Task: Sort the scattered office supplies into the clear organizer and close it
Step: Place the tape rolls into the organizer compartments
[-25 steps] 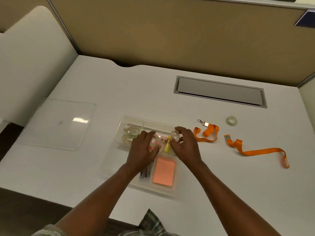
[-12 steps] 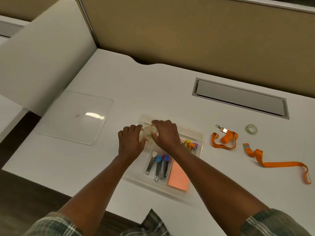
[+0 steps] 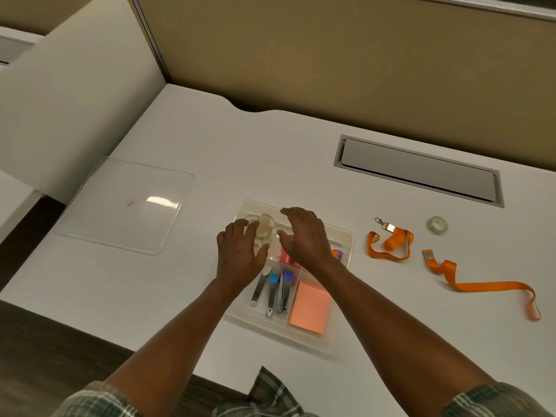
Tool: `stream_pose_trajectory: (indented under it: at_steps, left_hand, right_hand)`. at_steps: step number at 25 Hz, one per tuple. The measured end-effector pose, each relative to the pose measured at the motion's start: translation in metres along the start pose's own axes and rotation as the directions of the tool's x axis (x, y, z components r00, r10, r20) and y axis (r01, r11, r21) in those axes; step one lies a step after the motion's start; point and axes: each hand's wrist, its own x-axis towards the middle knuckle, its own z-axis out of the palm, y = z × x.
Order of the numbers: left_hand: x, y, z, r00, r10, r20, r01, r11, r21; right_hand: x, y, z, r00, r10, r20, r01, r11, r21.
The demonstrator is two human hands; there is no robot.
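Head view: I'm mid-sort, both hands over the far left compartment of the organizer at the middle of the desk, where clear tape rolls sit. My left hand hovers palm down at the rolls, fingers loosely spread and gripping nothing that I can make out. My right hand arches above the tray, fingers curved and apart, empty. Clippers and an orange pad fill the near compartments. Still out on the desk to the right: two lanyards and one tape roll. I judge the next move is a right-hand reach for those. The lid lies well left, off.
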Motion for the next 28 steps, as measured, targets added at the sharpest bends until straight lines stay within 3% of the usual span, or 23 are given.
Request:
stream_pose_trajectory:
  at_steps: [4,9,17,28]
  left_hand:
    - [-0.014,0.059,0.014,0.989,0.142,0.03,-0.139,0.987,-0.078]
    - [-0.037,0.138,0.05,0.927,0.324,0.189,-0.304,0.944,-0.127]
    - [-0.049,0.174,0.087,0.895,0.278,0.35,-0.303,0.953,0.019]
    - [-0.052,0.172,0.1,0.912,0.246,0.327,-0.282,0.957,0.065]
  right_hand:
    - [-0.026,0.045,-0.029,0.994,0.048,-0.094,-0.049,0.999,-0.001]
    - [-0.072,0.129,-0.067,0.972,0.185,-0.145,-0.192,0.981,-0.035]
    - [-0.106,0.25,-0.116,0.863,0.504,-0.032,-0.502,0.849,-0.166]
    - [-0.066,0.303,-0.128,0.81,0.586,0.015,-0.551,0.771,-0.32]
